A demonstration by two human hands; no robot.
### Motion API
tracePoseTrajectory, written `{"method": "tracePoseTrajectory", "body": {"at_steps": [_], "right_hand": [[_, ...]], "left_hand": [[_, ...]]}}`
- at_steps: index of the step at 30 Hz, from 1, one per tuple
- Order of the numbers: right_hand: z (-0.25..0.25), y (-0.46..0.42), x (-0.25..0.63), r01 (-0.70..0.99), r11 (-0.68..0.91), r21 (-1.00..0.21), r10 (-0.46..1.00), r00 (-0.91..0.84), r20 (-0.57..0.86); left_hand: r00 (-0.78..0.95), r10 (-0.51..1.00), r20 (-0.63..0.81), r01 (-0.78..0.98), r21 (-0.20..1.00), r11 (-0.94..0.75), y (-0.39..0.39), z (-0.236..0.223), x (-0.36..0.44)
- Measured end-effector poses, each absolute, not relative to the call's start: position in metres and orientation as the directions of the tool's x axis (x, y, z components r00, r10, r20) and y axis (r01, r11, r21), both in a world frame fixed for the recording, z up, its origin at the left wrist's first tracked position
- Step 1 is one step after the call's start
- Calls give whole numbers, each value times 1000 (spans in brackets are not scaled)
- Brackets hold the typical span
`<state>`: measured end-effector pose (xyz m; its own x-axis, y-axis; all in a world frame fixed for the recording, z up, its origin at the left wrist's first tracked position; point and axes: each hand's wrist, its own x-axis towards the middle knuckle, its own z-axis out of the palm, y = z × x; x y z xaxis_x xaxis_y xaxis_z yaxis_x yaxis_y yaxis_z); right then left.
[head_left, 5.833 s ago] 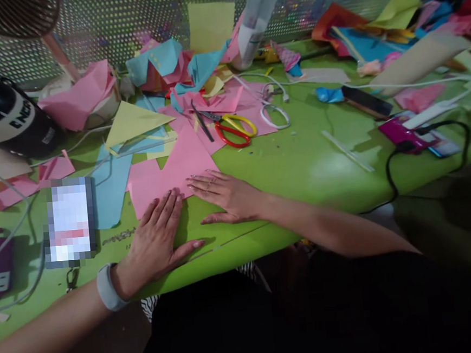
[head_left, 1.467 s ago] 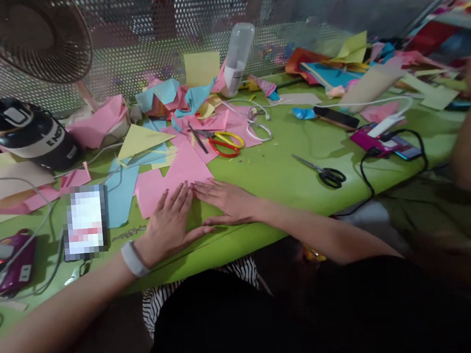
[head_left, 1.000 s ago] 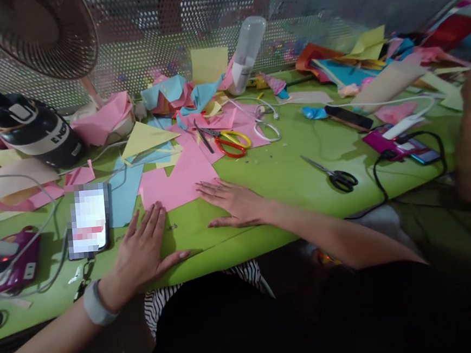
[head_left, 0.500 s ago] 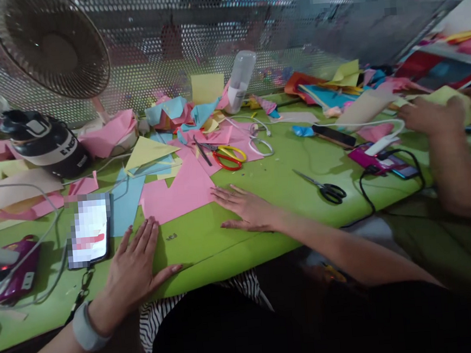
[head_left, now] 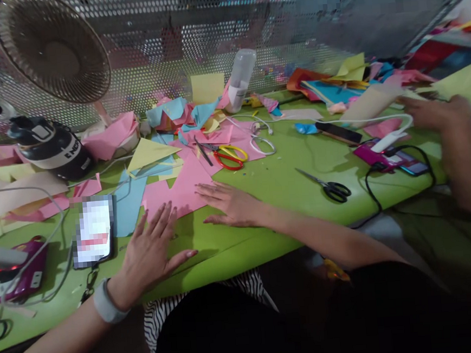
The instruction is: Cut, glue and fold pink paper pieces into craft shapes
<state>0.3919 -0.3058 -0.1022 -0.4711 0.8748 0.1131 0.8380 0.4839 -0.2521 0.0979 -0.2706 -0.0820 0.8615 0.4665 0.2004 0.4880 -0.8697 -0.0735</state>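
1. Both hands lie flat on the green desk (head_left: 284,172), fingers spread, with nothing in either grip.
2. The left hand (head_left: 154,253) rests on bare desk, and its fingertips come just up to the near edge of the pink paper (head_left: 183,189).
3. The right hand (head_left: 231,204) rests with its fingertips on the right corner of that same paper.
4. The pink paper lies at 12 o'clock from the hands, flat and open. I see no fold or cut in it, so the paper work looks barely begun. Its far edge goes under other sheets, so I cannot be sure.
5. The red and yellow scissors (head_left: 229,156) lie closed at 1 o'clock, past the pink paper, and no hand is near them. The black scissors (head_left: 329,186) lie at 3 o'clock, well apart.
6. The phone (head_left: 93,230) lies at 9 o'clock, just beside the left hand.
7. A co-worker's hand (head_left: 434,113) holds a yellow sheet (head_left: 465,85) far off at 2 o'clock.
8. Half a second ago the left hand was lower and nearer the phone; now it has slid up and to the right, toward the pink paper. The right hand has pulled a little left onto the paper's corner. The co-worker's yellow sheet has lifted higher. The paper and both scissors have not moved.
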Motion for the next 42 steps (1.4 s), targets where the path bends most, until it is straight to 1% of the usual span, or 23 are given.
{"method": "tracePoseTrajectory", "body": {"at_steps": [3, 5, 10, 15, 19, 21, 25, 27, 33, 42], "right_hand": [[-113, -302, 392, 803, 529, -273, 844, -533, 66], [-119, -303, 398, 801, 529, -282, 843, -534, 63], [-121, -306, 408, 797, 525, -300, 846, -527, 82], [-118, -302, 399, 806, 516, -290, 853, -516, 82], [-112, -300, 400, 818, 510, -265, 858, -507, 84], [-109, -303, 407, 839, 481, -254, 876, -472, 101], [-107, -318, 423, 895, 374, -242, 927, -354, 123], [-108, -325, 424, 900, 358, -248, 933, -334, 132], [-108, -325, 413, 870, 404, -284, 915, -384, 128], [-104, -311, 412, 854, 400, -332, 916, -368, 160]], "left_hand": [[893, 438, 107, 445, -48, -894, -268, -89, 100], [898, 431, 92, 435, -33, -900, -267, -94, 95], [893, 435, 116, 441, -23, -897, -266, -97, 90], [873, 463, 151, 475, -47, -879, -264, -93, 102], [886, 422, 192, 440, -58, -896, -258, -95, 116], [900, 391, 194, 408, -54, -912, -254, -99, 120], [913, 356, 199, 373, -50, -927, -249, -108, 122], [910, 353, 218, 372, -54, -926, -248, -111, 121], [917, 344, 202, 361, -53, -931, -247, -108, 121], [906, 352, 236, 363, -4, -932, -248, -109, 120]]}}
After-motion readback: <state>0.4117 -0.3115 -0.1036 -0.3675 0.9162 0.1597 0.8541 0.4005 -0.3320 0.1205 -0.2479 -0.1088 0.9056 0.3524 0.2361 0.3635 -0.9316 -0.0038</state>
